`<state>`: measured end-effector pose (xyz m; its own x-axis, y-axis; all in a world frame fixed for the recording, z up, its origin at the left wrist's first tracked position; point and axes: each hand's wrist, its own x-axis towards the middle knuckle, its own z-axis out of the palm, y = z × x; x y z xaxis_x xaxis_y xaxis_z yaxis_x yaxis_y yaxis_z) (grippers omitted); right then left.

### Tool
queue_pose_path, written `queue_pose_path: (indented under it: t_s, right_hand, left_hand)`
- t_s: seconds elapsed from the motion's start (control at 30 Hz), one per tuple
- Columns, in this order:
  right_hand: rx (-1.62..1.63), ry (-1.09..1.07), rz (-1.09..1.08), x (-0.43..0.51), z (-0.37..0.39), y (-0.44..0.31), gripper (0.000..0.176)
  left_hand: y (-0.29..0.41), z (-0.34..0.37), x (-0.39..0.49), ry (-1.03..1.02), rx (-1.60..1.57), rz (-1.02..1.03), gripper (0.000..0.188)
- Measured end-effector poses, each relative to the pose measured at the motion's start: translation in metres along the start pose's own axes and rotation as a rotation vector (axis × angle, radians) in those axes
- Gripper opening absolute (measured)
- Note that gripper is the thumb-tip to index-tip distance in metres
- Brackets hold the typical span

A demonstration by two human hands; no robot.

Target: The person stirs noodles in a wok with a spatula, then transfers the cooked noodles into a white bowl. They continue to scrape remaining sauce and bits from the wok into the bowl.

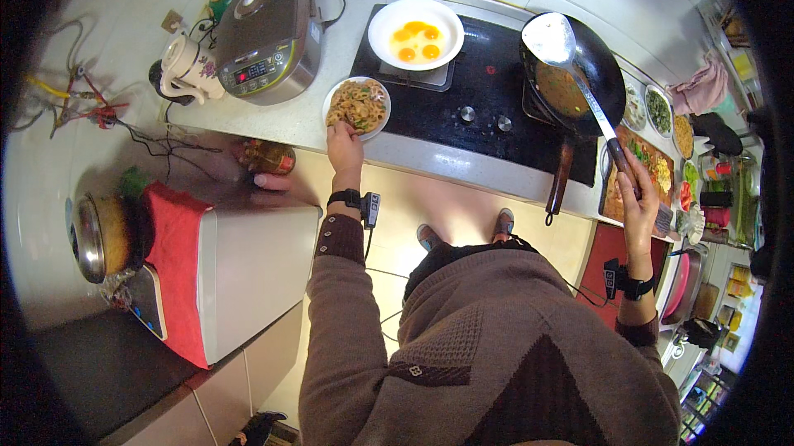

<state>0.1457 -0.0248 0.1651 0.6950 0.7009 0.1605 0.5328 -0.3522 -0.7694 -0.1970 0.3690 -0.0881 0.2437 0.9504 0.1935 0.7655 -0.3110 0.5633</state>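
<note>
My left hand (345,147) grips the near rim of a white plate of cooked food (358,108) at the counter's edge, left of the cooktop. With its fingers around the dark handle, my right hand (639,198) holds a metal spatula (589,95). The spatula's broad blade is above the far left part of a black wok (605,64), which has brownish liquid (561,89) in it. The wok's handle (561,179) points toward me. A white bowl with several raw egg yolks (416,34) stands on the left burner of the black cooktop (459,117).
A rice cooker (267,42) and a floral kettle (189,67) stand at left. Right of the wok are a cutting board with chopped food (642,167) and several dishes, one with chopped greens (659,111). A bottle (270,157) stands below the left counter, near a red cloth (173,260) on a white appliance.
</note>
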Motion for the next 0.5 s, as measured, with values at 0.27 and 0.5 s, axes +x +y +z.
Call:
queue_pose_path:
  t_s: [0.27, 0.5]
  right_hand:
    - [0.033, 0.033, 0.014, -0.002, -0.004, 0.008, 0.039]
    - [-0.048, 0.089, 0.151, -0.001, -0.009, 0.01, 0.038]
  left_hand:
    - [0.009, -0.005, 0.001, -0.039, 0.059, 0.097, 0.011]
    - [-0.006, -0.003, 0.004, -0.107, 0.225, 0.177, 0.018]
